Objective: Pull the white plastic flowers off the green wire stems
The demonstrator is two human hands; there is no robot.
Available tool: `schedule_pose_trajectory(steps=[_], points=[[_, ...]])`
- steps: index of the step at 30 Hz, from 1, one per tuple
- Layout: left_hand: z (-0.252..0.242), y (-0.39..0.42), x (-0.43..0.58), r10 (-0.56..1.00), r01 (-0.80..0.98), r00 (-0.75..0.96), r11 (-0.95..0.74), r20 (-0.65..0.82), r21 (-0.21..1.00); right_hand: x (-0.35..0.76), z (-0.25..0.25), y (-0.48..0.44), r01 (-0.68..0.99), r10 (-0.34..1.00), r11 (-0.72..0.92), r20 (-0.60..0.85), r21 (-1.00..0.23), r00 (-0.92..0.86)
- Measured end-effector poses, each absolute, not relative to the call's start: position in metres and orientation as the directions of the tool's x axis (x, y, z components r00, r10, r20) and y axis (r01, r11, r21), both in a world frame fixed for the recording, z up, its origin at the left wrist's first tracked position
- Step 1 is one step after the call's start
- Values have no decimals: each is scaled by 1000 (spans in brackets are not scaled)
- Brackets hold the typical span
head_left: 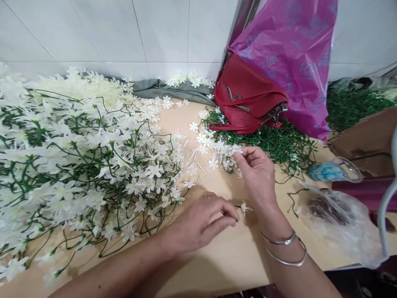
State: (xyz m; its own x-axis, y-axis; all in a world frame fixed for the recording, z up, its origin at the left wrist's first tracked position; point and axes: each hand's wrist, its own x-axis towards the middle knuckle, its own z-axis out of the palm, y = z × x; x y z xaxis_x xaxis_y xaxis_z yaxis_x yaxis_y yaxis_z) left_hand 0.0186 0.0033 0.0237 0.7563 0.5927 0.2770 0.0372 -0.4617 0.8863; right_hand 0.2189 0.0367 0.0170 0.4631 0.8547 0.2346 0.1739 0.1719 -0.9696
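Observation:
My left hand (201,221) rests low on the tan table (235,256), its thumb and fingers pinched on a small white artificial flower (245,207) with a short stem. My right hand (257,174), two silver bangles on its wrist, reaches over to a small heap of loose white flower heads (214,149); its fingertips are curled and touch the heap's edge. Whether they hold a flower I cannot make out. To the left lies a big pile of finished white flower sprays on green stems (77,153).
A red handbag (245,99) sits on a mass of bare green stems (285,142) at the back, under a purple plastic bag (291,54). At the right are a clear plastic bag (338,217), a cardboard box (366,136) and a white tiled wall (139,33) behind.

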Motion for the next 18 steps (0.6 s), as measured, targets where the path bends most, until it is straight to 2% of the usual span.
schedule_pose_trajectory(steps=[1, 3, 5, 7, 10, 18], points=[[21, 6, 18, 670, -36, 710, -275, 218, 961, 221, 19, 36, 115, 889, 161, 194, -980, 414], [13, 12, 18, 749, -178, 654, 17, 105, 984, 224, 24, 35, -14, 962, 86, 80, -996, 260], [4, 20, 18, 812, -247, 583, 142, 30, 959, 227, 29, 33, -92, 995, -47, -55, -995, 80], [-3, 25, 18, 863, -279, 504, 184, -19, 943, 228, 34, 32, -107, 986, -161, -154, -981, -66], [-5, 28, 19, 915, -257, 400, 156, -42, 954, 228, 37, 30, -61, 961, -218, -203, -974, -186], [-3, 26, 19, 939, -203, 342, 100, -25, 974, 223, 31, 30, 4, 959, -205, -202, -979, -197]])
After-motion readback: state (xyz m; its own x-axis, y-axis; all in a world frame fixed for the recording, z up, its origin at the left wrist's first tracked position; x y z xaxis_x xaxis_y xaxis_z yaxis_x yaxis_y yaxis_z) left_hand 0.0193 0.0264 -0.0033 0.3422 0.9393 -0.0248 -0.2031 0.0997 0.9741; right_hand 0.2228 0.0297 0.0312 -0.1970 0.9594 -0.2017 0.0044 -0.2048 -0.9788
